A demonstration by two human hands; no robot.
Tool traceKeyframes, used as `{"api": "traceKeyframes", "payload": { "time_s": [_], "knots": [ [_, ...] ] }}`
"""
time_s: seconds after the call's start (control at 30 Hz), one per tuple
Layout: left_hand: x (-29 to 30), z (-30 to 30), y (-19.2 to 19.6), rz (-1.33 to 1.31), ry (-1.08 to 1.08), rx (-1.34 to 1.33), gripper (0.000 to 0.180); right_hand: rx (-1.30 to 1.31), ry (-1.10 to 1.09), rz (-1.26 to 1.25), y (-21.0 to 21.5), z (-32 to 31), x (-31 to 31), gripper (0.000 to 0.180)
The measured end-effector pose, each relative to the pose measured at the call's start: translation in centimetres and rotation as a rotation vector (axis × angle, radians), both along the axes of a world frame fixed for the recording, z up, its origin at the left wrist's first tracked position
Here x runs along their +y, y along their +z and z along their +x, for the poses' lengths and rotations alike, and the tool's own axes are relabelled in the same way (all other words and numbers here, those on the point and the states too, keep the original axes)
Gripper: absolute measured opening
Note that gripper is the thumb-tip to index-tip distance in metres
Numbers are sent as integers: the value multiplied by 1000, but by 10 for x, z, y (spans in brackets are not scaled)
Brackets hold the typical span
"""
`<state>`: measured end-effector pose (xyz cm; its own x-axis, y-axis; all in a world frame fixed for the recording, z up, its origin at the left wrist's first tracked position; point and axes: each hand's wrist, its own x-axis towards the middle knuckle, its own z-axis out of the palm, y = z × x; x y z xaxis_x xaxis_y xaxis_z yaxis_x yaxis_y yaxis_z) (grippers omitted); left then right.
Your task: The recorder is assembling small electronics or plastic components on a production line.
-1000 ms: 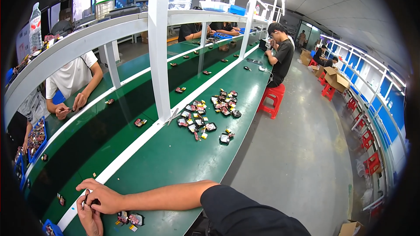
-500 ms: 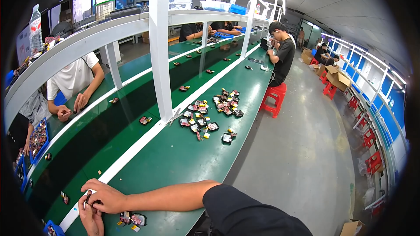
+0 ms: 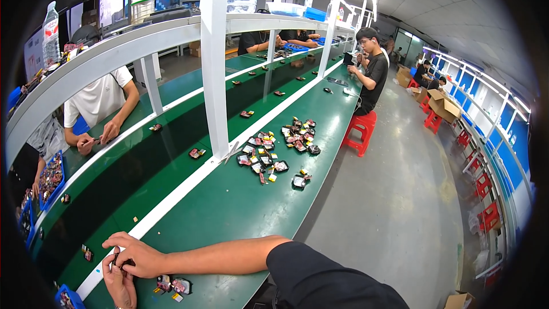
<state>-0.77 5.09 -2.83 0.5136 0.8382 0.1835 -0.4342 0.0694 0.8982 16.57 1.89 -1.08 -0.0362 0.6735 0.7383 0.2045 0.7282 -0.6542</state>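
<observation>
At the lower left, my two hands meet above the white rail of the green bench. My right hand reaches in from the right, its fingers curled over a small dark part. From below, my left hand pinches the same part, which the fingers mostly cover. Just right of the hands on the bench lie a small black-cased assembly with a clear face and yellow tag, and a reddish one beside it.
A heap of similar assemblies lies further up the bench. A white post rises from the rail. Beyond it, a dark green belt carries scattered pieces. A blue bin is at lower left. Co-workers sit across and ahead.
My hands stay together on the part with barely any movement. Pieces on the belt have shifted slightly away. The person on the red stool has lifted their head. The view has shifted a little.
</observation>
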Motion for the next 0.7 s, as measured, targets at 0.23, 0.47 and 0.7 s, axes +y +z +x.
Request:
{"api": "traceKeyframes", "payload": {
  "time_s": [0.23, 0.47, 0.7],
  "knots": [
    [-2, -14, 5, -41, 92, -18, 33, -141, -61, 31, 6, -13, 0, 25],
    [-1, 9, 8, -87, -141, -186, 30, -336, -208, 240, 25, 19, -11, 23],
    [-2, -10, 7, -105, -154, -196, 28, -398, -246, 328, 21, 6, -8, 26]
  ]
}}
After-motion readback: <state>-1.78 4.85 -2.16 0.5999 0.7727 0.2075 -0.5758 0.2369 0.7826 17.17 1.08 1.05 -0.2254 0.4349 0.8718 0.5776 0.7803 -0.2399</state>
